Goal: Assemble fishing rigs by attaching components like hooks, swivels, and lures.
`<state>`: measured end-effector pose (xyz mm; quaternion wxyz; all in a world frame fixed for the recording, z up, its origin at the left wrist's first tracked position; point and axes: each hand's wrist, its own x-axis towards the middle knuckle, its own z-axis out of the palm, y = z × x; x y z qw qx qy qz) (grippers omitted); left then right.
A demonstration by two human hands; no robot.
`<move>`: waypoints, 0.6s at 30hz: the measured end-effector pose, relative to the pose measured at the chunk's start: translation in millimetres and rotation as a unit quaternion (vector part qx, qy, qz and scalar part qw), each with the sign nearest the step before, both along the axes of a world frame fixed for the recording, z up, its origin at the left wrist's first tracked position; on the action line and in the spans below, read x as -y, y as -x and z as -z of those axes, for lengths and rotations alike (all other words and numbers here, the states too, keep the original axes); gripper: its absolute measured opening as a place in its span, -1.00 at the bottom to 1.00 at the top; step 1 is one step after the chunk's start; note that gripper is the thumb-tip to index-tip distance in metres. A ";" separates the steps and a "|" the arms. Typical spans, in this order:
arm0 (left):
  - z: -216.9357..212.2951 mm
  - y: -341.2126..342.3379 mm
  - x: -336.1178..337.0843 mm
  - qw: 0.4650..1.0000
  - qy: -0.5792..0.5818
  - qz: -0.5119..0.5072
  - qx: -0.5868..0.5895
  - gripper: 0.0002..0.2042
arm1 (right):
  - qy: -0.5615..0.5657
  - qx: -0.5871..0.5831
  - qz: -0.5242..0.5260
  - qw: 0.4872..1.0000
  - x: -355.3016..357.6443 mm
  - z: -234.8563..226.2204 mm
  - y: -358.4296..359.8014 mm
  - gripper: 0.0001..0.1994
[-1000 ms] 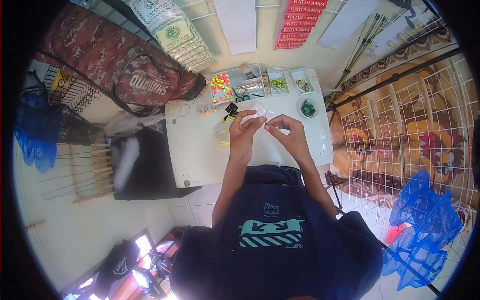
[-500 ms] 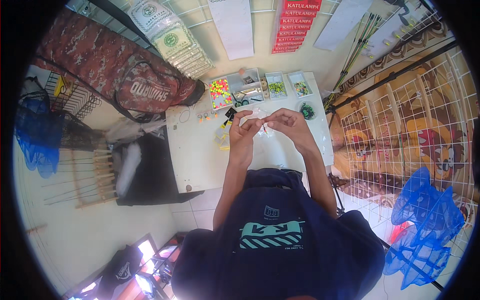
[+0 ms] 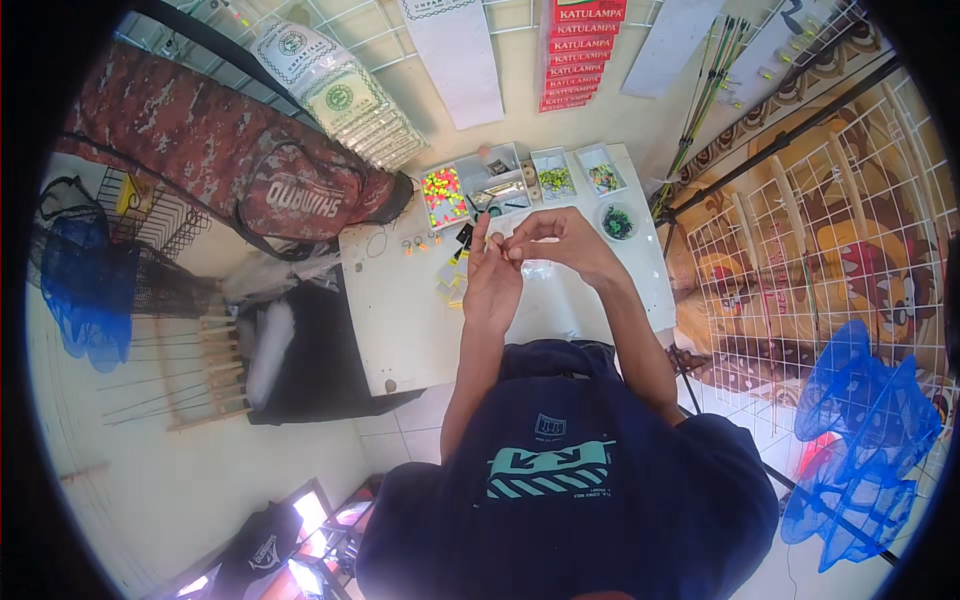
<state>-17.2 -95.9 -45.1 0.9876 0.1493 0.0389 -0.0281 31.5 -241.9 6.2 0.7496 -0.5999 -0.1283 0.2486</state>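
Over the far middle of the white table [image 3: 400, 320], my two hands meet at the fingertips. My left hand [image 3: 490, 285] is palm up, its index finger raised and the thumb side pressed near the other hand. Reaching in from the right, my right hand [image 3: 560, 245] has its thumb and index finger pinched together against the left fingers. Whatever small thing lies between them is too small and hidden to name. Behind the hands are a white divided tray [image 3: 497, 157] and a compartment of pink and yellow beads [image 3: 443, 196]. Small yellow pieces [image 3: 450, 285] lie beside my left wrist.
Right of the tray stand a box of green beads [image 3: 556, 180], another box of small mixed pieces [image 3: 603, 178] and a round tub with dark green contents [image 3: 618, 222]. Small orange ringed pieces [image 3: 420, 242] lie at left. A camouflage bag [image 3: 300, 195] leans by the table's far left corner.
My hands have shifted slightly left and drawn closer together. The right fingers now overlap the left ones, and the small dark piece seen hanging between them is hidden. The whole view has tilted slightly.
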 end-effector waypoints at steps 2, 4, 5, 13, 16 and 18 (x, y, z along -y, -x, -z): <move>0.3 0.0 0.9 1.000 -0.005 -0.006 -0.005 -0.43 | 0.018 0.032 0.009 0.999 -1.0 -0.1 0.6 -0.87; -0.3 0.9 1.1 1.000 -0.017 -0.008 -0.001 -0.44 | 0.031 0.038 0.013 0.999 -1.3 -0.6 1.8 -0.87; -0.9 1.1 1.1 1.000 -0.028 -0.010 0.005 -0.45 | 0.045 0.045 0.016 0.998 -1.6 -1.2 2.5 -0.86; -7.3 0.1 -4.3 0.977 -0.206 -0.031 0.041 -0.50 | 0.002 0.050 0.056 0.997 -7.0 8.2 11.4 -0.86; -14.1 -0.4 -4.4 0.959 -0.279 -0.053 0.007 -0.54 | -0.004 0.036 0.063 0.997 -4.7 10.0 12.1 -0.86; -16.0 -1.1 -7.0 0.943 -0.323 -0.075 -0.015 -0.57 | 0.004 0.030 0.063 0.998 -4.5 10.1 12.4 -0.86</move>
